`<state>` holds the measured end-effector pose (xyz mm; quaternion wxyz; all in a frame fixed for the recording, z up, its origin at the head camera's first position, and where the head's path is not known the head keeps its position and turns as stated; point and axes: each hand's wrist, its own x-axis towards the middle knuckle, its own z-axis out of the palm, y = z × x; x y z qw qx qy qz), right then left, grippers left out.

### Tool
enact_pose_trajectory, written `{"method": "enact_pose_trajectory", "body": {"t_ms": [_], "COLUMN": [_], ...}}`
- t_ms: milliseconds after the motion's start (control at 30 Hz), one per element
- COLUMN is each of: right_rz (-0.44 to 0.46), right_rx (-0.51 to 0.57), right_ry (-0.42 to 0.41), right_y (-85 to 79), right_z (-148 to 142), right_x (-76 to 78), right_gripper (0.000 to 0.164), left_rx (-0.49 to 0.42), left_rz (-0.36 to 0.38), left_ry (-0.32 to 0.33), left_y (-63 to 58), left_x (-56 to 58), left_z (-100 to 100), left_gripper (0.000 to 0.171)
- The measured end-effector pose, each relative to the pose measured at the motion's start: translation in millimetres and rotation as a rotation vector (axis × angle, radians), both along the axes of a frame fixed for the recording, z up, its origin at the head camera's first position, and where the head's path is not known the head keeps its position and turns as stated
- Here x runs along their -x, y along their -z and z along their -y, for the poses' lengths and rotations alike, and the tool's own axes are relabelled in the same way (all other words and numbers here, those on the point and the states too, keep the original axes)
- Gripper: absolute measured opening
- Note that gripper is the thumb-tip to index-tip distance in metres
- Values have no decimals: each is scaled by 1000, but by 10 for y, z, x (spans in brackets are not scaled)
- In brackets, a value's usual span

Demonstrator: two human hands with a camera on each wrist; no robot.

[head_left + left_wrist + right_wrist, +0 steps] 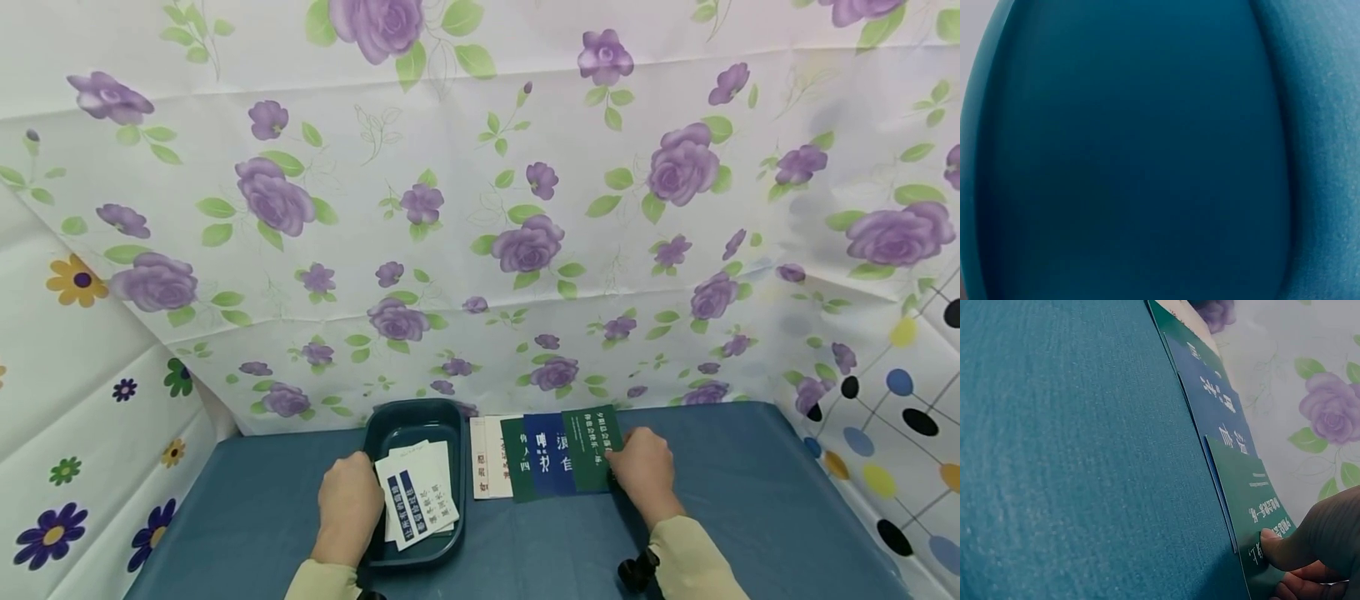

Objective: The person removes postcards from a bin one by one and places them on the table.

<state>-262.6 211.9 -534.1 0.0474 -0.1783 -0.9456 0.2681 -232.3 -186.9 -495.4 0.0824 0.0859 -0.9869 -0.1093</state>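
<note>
On the left of the head view, my left hand (348, 508) grips the left rim of a dark teal plastic tray (416, 563). White cards (420, 492) with dark blue and black printing lie loosely stacked in the tray. To its right runs an overlapping row of printed cards: cream ones (491, 458), a green one (516, 462), blue ones (547, 454) and a green card (588, 450) at the right end. My right hand (645, 471) pinches that last card at its right edge, its thumb (1279, 550) on the printed face. The tray's outer wall (1135, 150) fills most of the left wrist view.
A blue cloth (735, 483) covers the table. Behind it rises a white sheet with purple flowers (528, 243), close to the tray and cards. Patterned sheets also hang at the left (45, 467) and right (900, 433).
</note>
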Motion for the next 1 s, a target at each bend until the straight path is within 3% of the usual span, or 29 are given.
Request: {"method": "enact_pose_trajectory", "body": {"t_ms": [133,367,567,1000], "right_rz": [-8,-12,-27,0], "right_rx": [-7,-8,-22,-20], "right_ry": [5,-12,-12,-19], "right_y": [3,-1,25,42], "right_z": [1,-25,-34,-55], "right_x": [10,7,18,1], "right_gripper": [42,26,24,36], "left_rx": [0,3,3,-7], "left_rz": [-6,0,-8,44], "left_ry": [2,-1,5,-14], "left_y": [-1,4,5,-2], "left_x": [7,13,8,-1], "left_z": [-3,-5,-7,8], "left_gripper": [6,7,8,9]}}
